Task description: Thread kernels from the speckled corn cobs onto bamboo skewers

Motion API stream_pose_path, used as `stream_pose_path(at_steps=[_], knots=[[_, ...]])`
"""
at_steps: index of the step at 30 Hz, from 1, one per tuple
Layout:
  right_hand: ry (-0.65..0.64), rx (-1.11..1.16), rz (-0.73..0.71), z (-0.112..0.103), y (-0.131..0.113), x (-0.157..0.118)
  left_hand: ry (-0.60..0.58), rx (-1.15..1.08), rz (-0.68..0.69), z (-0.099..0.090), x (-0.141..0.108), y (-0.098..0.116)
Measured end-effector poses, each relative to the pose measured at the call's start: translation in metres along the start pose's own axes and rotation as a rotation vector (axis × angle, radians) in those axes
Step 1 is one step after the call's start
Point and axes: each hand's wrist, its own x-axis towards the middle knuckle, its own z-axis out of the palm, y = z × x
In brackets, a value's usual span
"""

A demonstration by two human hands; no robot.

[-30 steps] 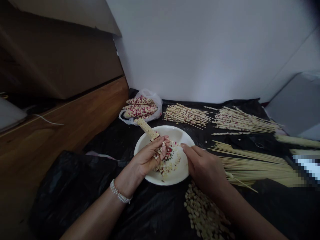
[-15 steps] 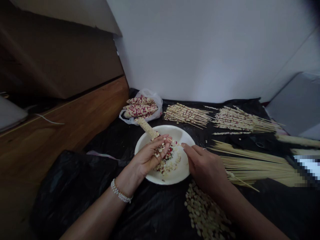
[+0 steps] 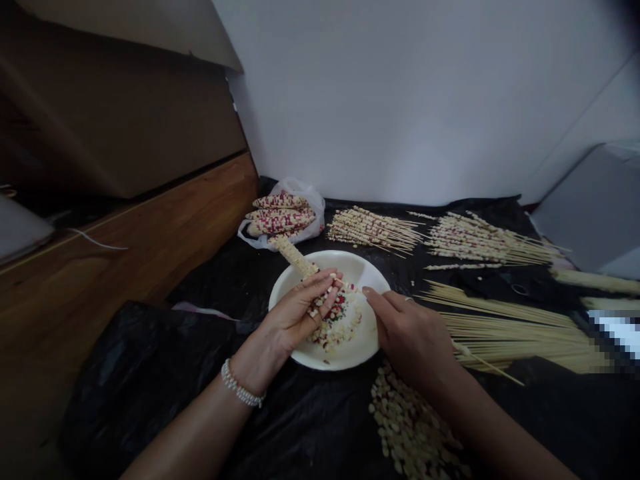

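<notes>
My right hand (image 3: pixel 413 327) is closed on a thin wooden skewer (image 3: pixel 493 368), whose back end sticks out to the right behind the hand. A few pale and dark red corn kernels (image 3: pixel 351 287) sit on its front part. My left hand (image 3: pixel 305 307) is cupped palm up over a white bowl (image 3: pixel 373 337), with loose corn kernels (image 3: pixel 320 303) in the palm. Its thumb and fingertips pinch close to the skewer's tip, which is too small to make out clearly. In the bowl lie more kernels (image 3: pixel 336 337), and a mostly stripped corncob (image 3: pixel 295 257) leans over the far rim.
Speckled corn cobs (image 3: pixel 283 217) lie in a plastic bag behind the bowl. Further right are two piles of kernel-threaded skewers (image 3: pixel 373 230) and a spread of bare skewers (image 3: pixel 515 327). Flat pale pieces (image 3: pixel 407 423) lie in front, on black plastic sheeting (image 3: pixel 300 427).
The skewer's back end has shifted slightly to the right, and its tip shows less between the hands. Both hands stay almost in place.
</notes>
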Motion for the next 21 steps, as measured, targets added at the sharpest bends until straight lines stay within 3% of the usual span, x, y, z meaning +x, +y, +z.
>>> stream_pose_path(at_steps=[6, 21], knots=[[-0.038, -0.040, 0.021, -0.0014, -0.0014, 0.0003, 0.007, -0.046, 0.005, 0.0001, 0.0022, 0.0002], [0.026, -0.019, 0.002, -0.0001, -0.0053, -0.0002, 0.006, 0.065, 0.050, 0.0023, -0.0007, 0.0000]])
